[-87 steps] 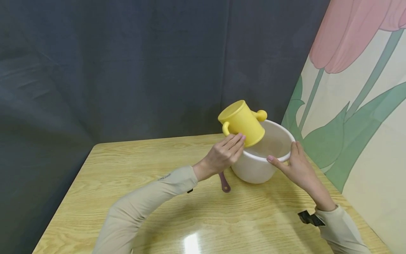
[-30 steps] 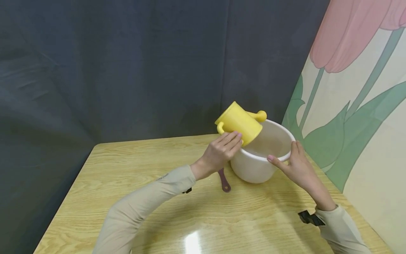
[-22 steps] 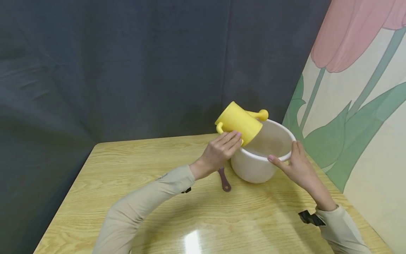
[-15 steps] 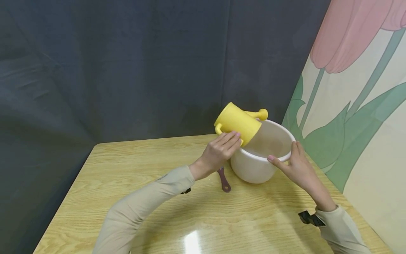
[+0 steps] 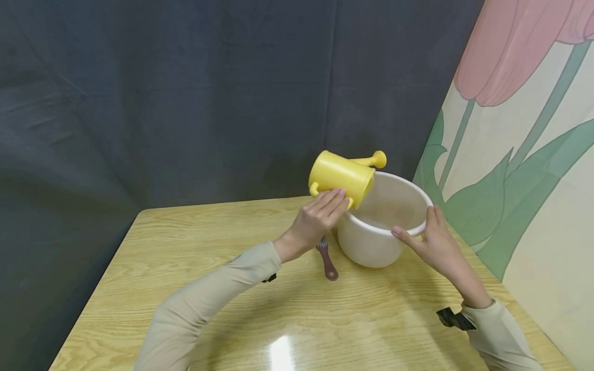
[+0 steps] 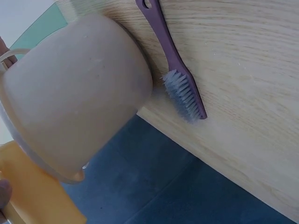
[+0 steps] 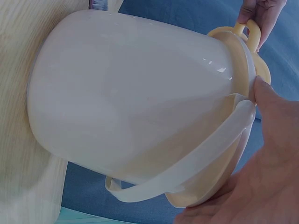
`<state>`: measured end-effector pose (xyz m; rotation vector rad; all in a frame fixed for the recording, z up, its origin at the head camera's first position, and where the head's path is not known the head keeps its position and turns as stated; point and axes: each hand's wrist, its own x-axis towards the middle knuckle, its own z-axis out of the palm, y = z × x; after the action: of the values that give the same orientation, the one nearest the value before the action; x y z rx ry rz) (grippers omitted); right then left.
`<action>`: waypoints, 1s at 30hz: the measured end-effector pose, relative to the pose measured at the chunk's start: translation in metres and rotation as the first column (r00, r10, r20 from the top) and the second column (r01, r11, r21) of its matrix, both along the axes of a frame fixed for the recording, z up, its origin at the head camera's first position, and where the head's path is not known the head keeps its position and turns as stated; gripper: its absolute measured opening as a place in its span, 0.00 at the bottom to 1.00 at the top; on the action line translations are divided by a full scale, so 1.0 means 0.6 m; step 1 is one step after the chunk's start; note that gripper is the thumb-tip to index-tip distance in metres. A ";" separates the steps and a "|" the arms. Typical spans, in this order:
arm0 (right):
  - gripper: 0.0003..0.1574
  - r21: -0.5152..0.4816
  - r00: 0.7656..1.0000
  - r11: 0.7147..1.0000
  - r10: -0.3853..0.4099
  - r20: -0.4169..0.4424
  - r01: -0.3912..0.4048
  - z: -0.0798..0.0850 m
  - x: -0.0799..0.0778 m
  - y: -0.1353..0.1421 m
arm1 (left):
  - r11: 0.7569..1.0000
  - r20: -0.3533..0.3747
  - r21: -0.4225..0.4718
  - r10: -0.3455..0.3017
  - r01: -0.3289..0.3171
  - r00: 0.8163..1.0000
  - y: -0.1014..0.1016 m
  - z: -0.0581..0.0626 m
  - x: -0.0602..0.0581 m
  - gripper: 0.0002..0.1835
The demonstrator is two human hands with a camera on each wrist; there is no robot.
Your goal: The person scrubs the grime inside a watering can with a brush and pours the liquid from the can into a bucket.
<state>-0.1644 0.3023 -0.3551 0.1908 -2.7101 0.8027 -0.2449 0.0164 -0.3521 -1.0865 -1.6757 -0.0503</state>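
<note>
My left hand (image 5: 317, 216) grips the handle of a yellow watering can (image 5: 341, 175), held tipped over the left rim of a white bucket (image 5: 371, 245). The can's open top faces right and down, into the bucket; its round spout head points up to the right. My right hand (image 5: 438, 247) holds the bucket's near right rim, thumb across the edge and fingers on the outer side. The bucket stands upright on the table. In the right wrist view its pale carrying handle (image 7: 191, 163) hangs along the side. Whatever lies at the bucket's bottom is mostly hidden.
A purple brush (image 6: 175, 58) with grey bristles lies on the wooden table (image 5: 185, 242), just left of the bucket. Behind the table hangs a dark curtain (image 5: 209, 103). A wall with painted tulips (image 5: 533, 154) borders the right side.
The watering can has tipped over further, its open top turning from up-left to down-right, and my left hand has shifted slightly left. My right hand and the bucket have stayed in place.
</note>
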 end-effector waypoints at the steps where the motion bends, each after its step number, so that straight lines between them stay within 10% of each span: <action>1: 0.60 0.001 1.000 1.000 -0.001 0.001 0.001 0.000 0.000 0.000 | 1.000 0.004 0.003 0.001 -0.001 1.000 0.000 0.001 0.001 0.17; 30: 0.59 0.003 1.000 1.000 -0.004 -0.005 0.004 0.001 -0.003 0.002 | 0.989 0.139 0.141 -0.068 0.049 0.988 -0.043 -0.004 0.000 0.16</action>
<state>-0.1664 0.3038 -0.3544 0.1882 -2.7063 0.7965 -0.2447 -0.0092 -0.3547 -1.0482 -1.7406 -0.2839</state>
